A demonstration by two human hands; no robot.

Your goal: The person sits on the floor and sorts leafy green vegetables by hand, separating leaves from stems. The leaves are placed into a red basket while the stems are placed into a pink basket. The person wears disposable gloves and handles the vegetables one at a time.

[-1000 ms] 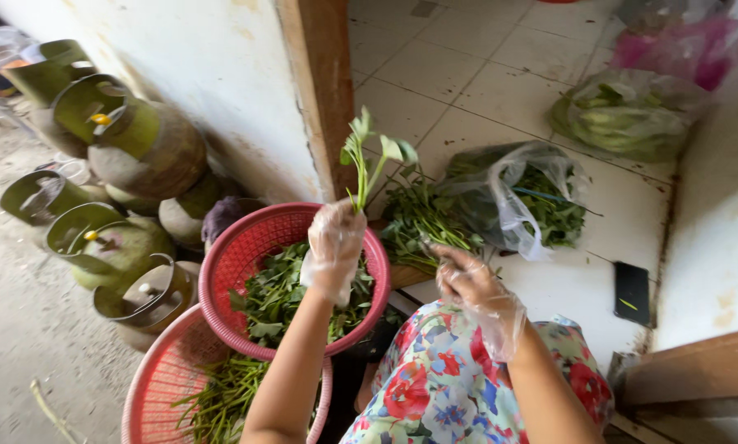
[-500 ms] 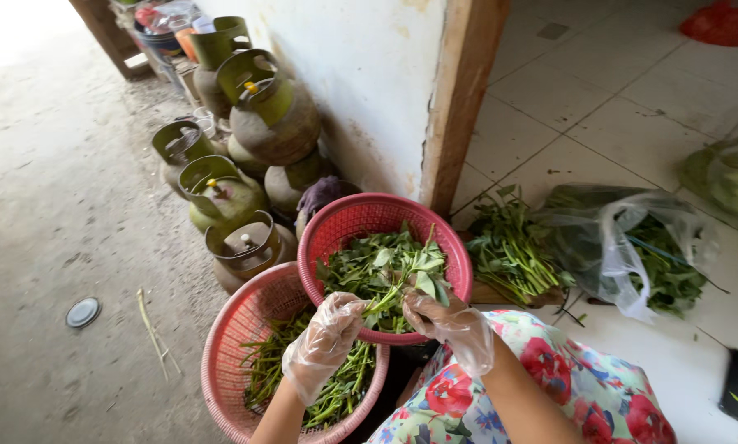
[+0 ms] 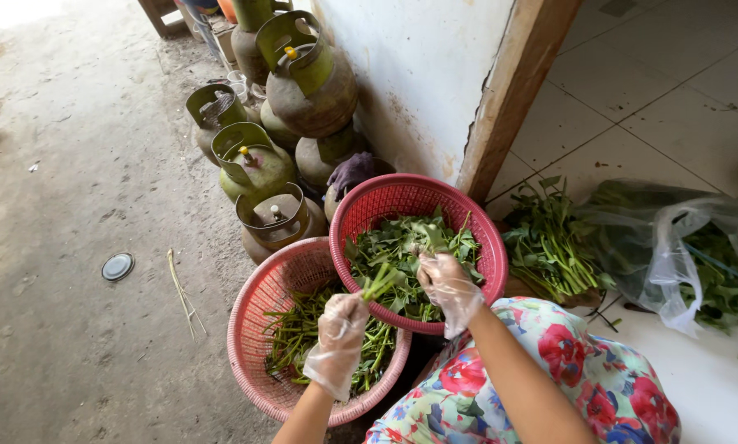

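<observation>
Both my hands wear clear plastic gloves. My left hand [image 3: 338, 339] grips a green vegetable stem [image 3: 383, 282] over the lower pink basket [image 3: 245, 362], which holds bare green stalks. My right hand [image 3: 448, 285] pinches the leafy end of the same stem above the upper red basket [image 3: 385, 200], which is filled with plucked green leaves [image 3: 389, 255]. The two hands are close together, at the place where the baskets overlap.
Several green gas cylinders [image 3: 307, 78] stand along the white wall to the left of the baskets. A loose pile of leafy greens [image 3: 550, 242] and a clear plastic bag of greens [image 3: 681, 255] lie on the tiled floor at right. A small round lid [image 3: 117, 265] lies on the concrete.
My view has swung left and down. My left hand has dropped from holding a leafy sprig up high to the baskets; both hands now meet on a stem above them.
</observation>
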